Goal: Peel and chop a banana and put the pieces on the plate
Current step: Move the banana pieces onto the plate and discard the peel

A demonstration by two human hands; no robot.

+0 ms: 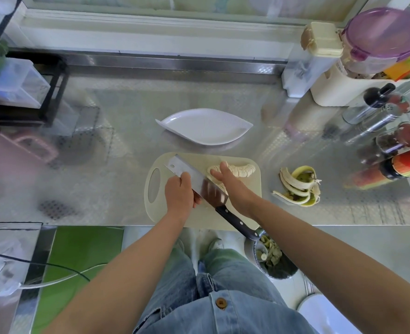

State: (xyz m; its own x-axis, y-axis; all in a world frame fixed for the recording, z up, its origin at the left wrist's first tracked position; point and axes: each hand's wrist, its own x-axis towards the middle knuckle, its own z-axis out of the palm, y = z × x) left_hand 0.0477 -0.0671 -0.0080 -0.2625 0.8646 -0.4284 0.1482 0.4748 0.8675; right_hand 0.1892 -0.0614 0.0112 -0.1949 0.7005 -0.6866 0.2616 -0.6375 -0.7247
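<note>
On the cutting board, the left hand gripped the cleaver by its blade, it seemed, while the right hand, fingers straight, pressed the sliced banana toward it. Next, the pieces needed a level carry to the empty plate behind. The peel lay on the shiny metal desk.

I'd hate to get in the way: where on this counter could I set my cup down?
The steel counter is bare left of the cutting board, up to the black rack, and behind the white plate toward the back ledge. The right side is crowded: banana peel, sauce bottle, spice jars, lidded containers.
</note>
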